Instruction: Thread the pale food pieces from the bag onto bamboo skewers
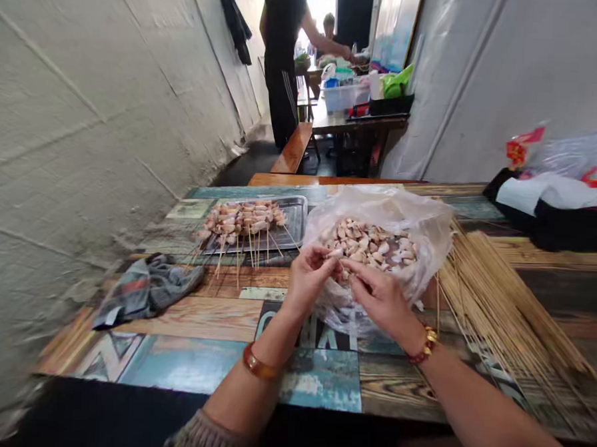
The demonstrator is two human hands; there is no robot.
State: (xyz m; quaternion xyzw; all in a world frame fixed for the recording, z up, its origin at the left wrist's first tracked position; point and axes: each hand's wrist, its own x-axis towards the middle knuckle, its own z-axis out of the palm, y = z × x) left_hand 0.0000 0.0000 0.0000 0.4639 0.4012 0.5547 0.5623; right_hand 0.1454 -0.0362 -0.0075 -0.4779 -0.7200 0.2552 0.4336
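Note:
Over the near side of an open clear plastic bag [428,233], my two hands meet at the fingertips. My left hand [309,279] pinches a pale piece [335,253] that looks like a garlic clove. The fingers of my right hand [382,300] are pinched together at the same piece, from its right side. Inside the bag lies a heap of similar cloves [362,240], pinkish-white. Left of the bag, a metal tray [297,217] bears skewers loaded with pale pinkish pieces [243,219], their bare stick ends pointing towards me.
A large pile of bare bamboo skewers [504,301] lies right of the bag. A grey cloth [149,289] is at the table's left. Black and white bags [550,203] sit at the far right. Beyond a bench [293,148], a person in black [282,56] stands by another table.

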